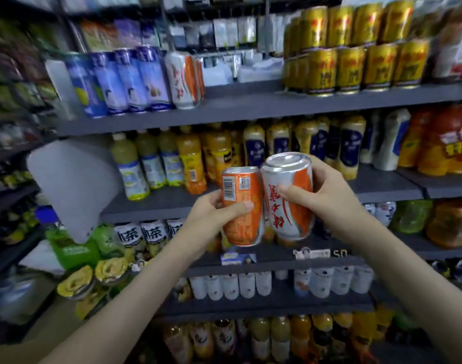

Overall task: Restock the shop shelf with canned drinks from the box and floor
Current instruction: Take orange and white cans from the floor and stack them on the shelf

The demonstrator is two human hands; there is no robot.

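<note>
My left hand (215, 207) grips an orange can (241, 206), barcode side toward me. My right hand (316, 191) holds an orange-and-silver can (289, 195), touching the first. Above both hands, the upper shelf (251, 103) has matching cans (184, 80), with blue ones to their left and gold cans (356, 67) on the right.

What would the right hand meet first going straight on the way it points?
Probably the blue-labelled bottles behind the right hand's silver can; depth unclear. The orange can sits beside it, not ahead.
</note>
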